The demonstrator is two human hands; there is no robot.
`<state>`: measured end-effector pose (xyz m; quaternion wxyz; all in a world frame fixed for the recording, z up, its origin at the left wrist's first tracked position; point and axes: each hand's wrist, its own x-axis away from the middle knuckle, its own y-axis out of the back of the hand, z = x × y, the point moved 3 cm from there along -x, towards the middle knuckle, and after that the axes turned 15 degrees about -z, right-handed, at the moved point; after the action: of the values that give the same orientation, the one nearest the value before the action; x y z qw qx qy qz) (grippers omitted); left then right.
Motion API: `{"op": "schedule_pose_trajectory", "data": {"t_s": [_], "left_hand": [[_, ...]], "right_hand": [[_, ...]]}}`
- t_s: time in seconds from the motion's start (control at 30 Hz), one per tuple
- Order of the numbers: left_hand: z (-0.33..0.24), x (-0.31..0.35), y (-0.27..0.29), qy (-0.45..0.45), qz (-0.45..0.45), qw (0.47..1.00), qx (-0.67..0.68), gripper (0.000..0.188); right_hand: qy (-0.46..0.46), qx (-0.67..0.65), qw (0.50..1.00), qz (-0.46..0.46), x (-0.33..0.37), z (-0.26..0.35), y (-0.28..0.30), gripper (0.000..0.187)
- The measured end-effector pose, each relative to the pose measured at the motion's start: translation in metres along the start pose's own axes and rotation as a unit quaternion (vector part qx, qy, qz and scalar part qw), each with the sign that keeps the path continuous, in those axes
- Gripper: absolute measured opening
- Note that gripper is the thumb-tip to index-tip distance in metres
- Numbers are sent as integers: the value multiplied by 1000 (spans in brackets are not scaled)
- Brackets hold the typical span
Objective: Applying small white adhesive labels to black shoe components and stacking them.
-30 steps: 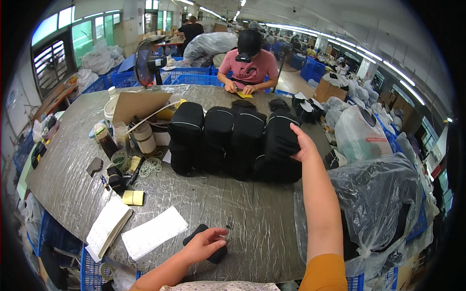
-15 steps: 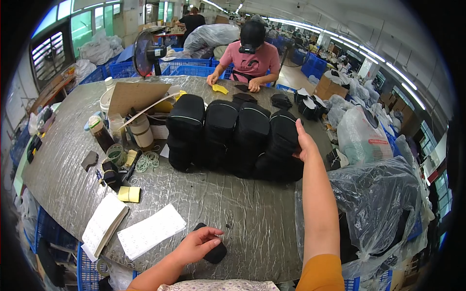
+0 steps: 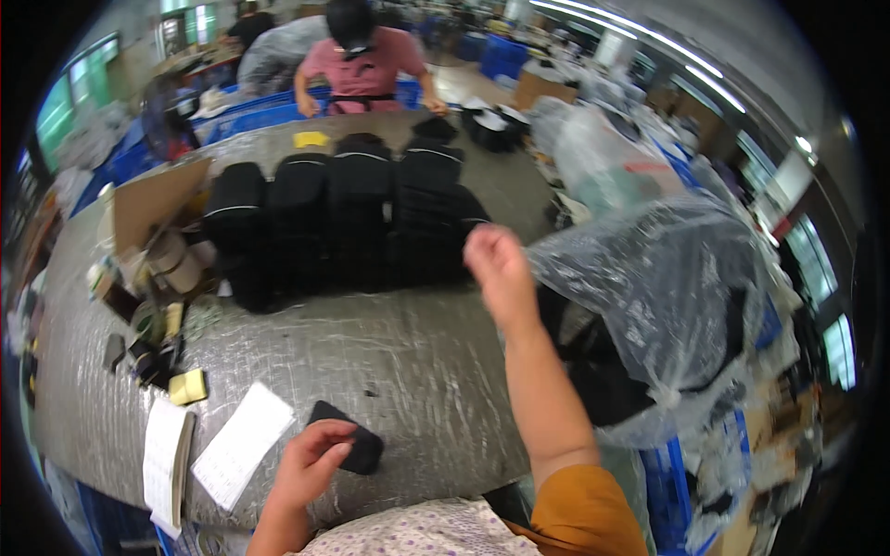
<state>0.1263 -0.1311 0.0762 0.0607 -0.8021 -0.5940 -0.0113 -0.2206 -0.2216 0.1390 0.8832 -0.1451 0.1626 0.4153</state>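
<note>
My left hand [image 3: 311,459] rests low over the table with loosely bent fingers, thumb a little apart. Its fingertips overlap the left edge of a flat black pad [image 3: 363,451] lying on the tabletop. Farther off, my right hand [image 3: 501,264] is raised at the right end of a row of black stacked bundles [image 3: 362,218]. Motion smears its fingers, and whether it touches the end bundle cannot be made out. Pale bands run around the tops of the bundles.
An open notebook [image 3: 167,459] and a written sheet [image 3: 243,445] lie left of my left hand. Beyond them are a yellow pad [image 3: 187,386], jars and a cardboard piece [image 3: 158,206]. Clear plastic bags [image 3: 649,287] bulge at the right. A co-worker [image 3: 362,65] sits across the table.
The view has swung to the right, so the table appears farther left. My right hand has come off the side of the end bundle. The co-worker's hands have moved apart, leaving the yellow piece on the table.
</note>
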Motion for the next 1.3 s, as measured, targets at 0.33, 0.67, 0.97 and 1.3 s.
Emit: {"op": "schedule_pose_trajectory", "data": {"t_s": [0.33,0.67,0.97,1.3], "left_hand": [[2,-6,-38,25,97,994,-51,21],[-7,12,-59,-89,220,954,-186,25],[-12,14,-60,-96,231,949,-192,26],[-19,-60,-139,-234,86,957,-150,19]], "right_hand": [[-52,501,809,-303,118,46,238,30],[1,491,790,-369,81,-38,211,78],[42,289,862,-415,93,-65,217,26],[-98,131,952,-260,265,-66,121,9]]}}
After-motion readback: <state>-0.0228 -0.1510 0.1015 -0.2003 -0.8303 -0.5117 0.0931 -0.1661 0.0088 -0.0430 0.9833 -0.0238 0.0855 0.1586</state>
